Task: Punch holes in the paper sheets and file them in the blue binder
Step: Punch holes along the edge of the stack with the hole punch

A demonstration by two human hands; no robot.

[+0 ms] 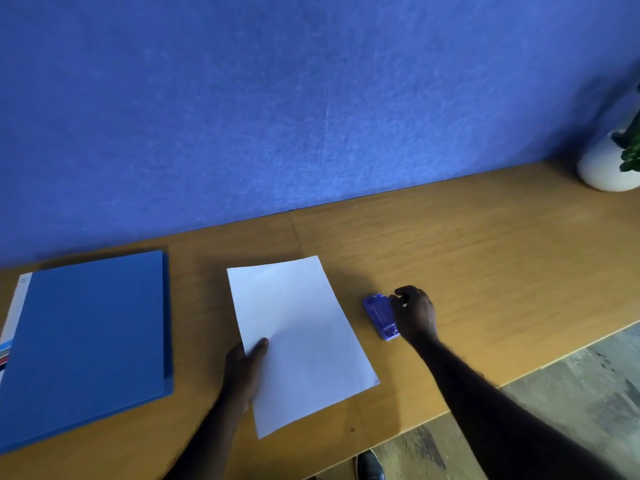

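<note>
White paper sheets (pixel 298 337) lie in a stack in the middle of the wooden desk (pixel 467 244). My left hand (pixel 242 368) grips the stack's left edge, thumb on top and fingers hidden beneath. A small purple hole punch (pixel 379 317) sits just right of the paper. My right hand (pixel 414 315) curls around the punch's right side, fingers touching it. The closed blue binder (pixel 86 344) lies flat at the left, apart from the paper.
A blue fabric partition (pixel 277 98) rises along the desk's far edge. A white pot with a green plant (pixel 609 164) stands at the far right. The desk's near edge runs diagonally at the right, with floor (pixel 571 393) and a dark shoe (pixel 370 465) below.
</note>
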